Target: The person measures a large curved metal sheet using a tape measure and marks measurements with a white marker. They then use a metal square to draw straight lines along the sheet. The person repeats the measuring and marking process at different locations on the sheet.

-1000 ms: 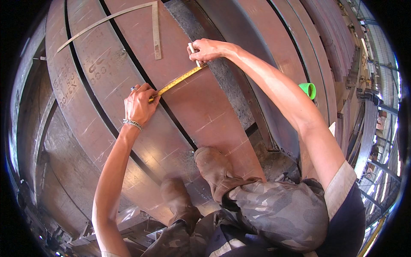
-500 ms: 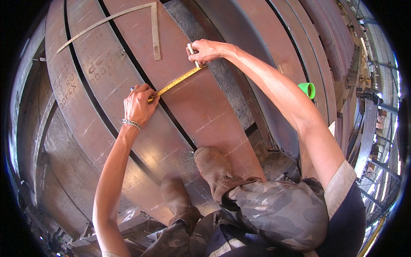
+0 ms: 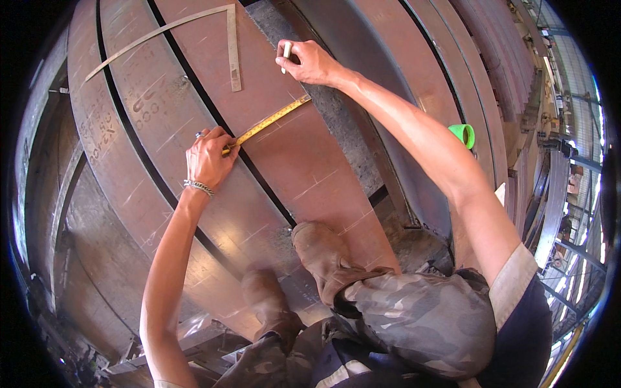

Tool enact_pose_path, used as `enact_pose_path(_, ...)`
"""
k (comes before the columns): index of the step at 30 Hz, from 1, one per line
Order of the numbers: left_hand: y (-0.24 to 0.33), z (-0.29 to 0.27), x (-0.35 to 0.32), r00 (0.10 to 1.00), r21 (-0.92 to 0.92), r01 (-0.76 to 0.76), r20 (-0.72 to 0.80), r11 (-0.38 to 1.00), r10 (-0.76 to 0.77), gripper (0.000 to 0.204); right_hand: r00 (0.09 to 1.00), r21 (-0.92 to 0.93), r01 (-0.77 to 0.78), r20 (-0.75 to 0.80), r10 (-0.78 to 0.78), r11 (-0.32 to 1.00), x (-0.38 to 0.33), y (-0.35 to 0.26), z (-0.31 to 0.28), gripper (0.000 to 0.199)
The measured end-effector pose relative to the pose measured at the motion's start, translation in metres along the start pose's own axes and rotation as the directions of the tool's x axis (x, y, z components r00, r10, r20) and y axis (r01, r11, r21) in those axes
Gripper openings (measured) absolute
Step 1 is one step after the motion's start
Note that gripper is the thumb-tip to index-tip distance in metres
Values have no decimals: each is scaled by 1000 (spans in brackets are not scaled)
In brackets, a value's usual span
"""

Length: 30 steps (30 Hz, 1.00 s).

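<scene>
Workshop ground: long reddish steel plates [image 3: 294,158] side by side, dark gaps [image 3: 263,179] between, faint pale lines scribed across; clock read over the head view, 12 at the top.
Yellow tape: measuring blade [image 3: 275,119] at 11 o'clock, laid slantwise over one plate, far end at that plate's rough edge; whether it hooks there, cannot tell.
Left hand: at 10 o'clock [image 3: 209,160], fingers bunched narrow around the near part of the blade, low on the plate.
Right hand: at 12 o'clock [image 3: 309,63], thumb and fingers pinching a white stick [image 3: 286,57], apart from the blade.
Blade feel: probably light and springy, stiff lengthwise, prone to twist or kink if bent sideways; thin edges may bite.
Blade grip: best pressed flat near the plate with fingertips on the broad face, as the left hand seems to do; slick paint could let it skate.
Stick feel: looks chalky, likely light and brittle; hold close to the working tip, gentle pressure.
Metal square: at 11 o'clock [image 3: 235,48], beyond the blade, lying across plates; likely rigid, easiest lifted by its corner.
Boots: brown pair [image 3: 320,249], about 6 o'clock, on the plates.
Green ring: 2 o'clock [image 3: 463,136], beside the right forearm.
</scene>
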<state>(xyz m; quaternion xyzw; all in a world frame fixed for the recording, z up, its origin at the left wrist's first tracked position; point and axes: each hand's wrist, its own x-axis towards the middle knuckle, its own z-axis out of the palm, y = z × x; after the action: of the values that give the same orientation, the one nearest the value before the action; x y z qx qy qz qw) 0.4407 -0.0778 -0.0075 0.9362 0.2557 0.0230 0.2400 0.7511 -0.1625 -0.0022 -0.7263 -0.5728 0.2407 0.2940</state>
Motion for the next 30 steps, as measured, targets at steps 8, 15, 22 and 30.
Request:
enact_pose_path(8, 0, -1, 0, 1000, -10, -26, -8, 1000, 26, 14, 996, 116, -68, 63, 61, 991, -3, -16, 3, 23)
enact_pose_path(15, 0, 0, 1, 1000, 5, -26, -2, 1000, 26, 14, 979, 277, -129, 190, 77, 952, 5, -46, 23, 21)
enact_pose_path(22, -1, 2, 2, 1000, -10, -23, 7, 1000, 23, 14, 920, 287, -264, 362, 151, 921, 7, -66, 40, 22)
enact_pose_path(30, -1, 4, 3, 998, -3, -54, -19, 999, 54, 13, 875, 165, -275, 450, 176, 947, 5, -64, 75, 32)
